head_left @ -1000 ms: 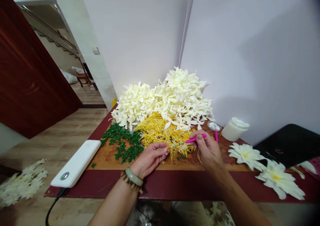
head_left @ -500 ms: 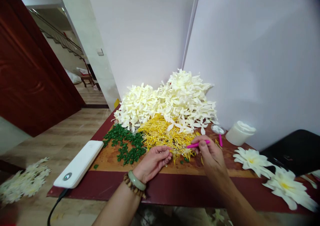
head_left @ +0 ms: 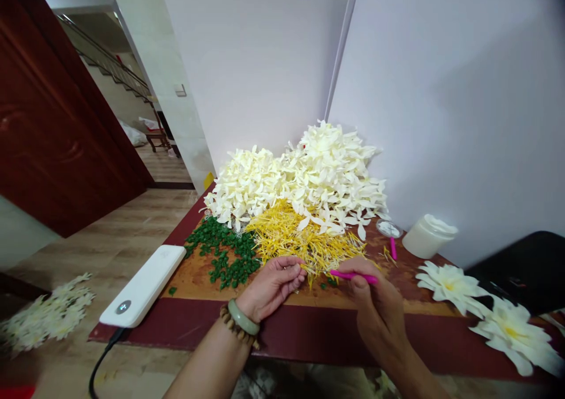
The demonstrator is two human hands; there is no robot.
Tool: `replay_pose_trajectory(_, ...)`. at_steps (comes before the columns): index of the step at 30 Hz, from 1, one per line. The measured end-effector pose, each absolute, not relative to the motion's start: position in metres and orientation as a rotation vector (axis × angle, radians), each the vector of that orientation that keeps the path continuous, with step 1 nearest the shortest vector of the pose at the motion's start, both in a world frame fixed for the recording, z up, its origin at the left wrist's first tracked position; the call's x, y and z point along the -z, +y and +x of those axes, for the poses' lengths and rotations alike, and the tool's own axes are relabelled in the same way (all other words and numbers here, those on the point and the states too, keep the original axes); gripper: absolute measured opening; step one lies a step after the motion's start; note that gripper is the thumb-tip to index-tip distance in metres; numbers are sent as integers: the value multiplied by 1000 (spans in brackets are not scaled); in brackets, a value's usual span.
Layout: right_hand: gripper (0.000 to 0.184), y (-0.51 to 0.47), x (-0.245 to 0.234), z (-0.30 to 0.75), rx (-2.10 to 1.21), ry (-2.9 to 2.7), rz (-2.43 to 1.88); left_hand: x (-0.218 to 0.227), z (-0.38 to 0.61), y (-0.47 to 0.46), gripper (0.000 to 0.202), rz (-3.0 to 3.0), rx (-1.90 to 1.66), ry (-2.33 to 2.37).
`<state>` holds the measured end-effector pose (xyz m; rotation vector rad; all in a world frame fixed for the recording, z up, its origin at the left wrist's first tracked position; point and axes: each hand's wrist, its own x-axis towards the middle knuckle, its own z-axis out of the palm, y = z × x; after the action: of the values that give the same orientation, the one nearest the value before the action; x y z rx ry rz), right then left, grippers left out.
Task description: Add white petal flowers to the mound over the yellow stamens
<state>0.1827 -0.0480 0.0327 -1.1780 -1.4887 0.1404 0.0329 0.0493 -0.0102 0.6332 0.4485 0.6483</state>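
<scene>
Lower centre — right hand pinched a pink tool, left hand curled at yellow strands (grip unclear); picking one likely demanded precision.

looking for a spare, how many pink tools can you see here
2. The first pink tool is gripped in the right hand by the yellow strands; the second pink tool lies near the white jar. Others may be hidden under the piles.

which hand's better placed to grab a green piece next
Left hand: it lies closer to the green pieces, while the right hand is gripping the pink tool.
</scene>
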Motion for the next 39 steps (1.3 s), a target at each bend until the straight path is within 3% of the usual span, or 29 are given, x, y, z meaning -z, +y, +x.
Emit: replay_pose_trajectory(39,18,-49,-24,171,-68,-1582,-1102,2,31,44,15,662,-607,431)
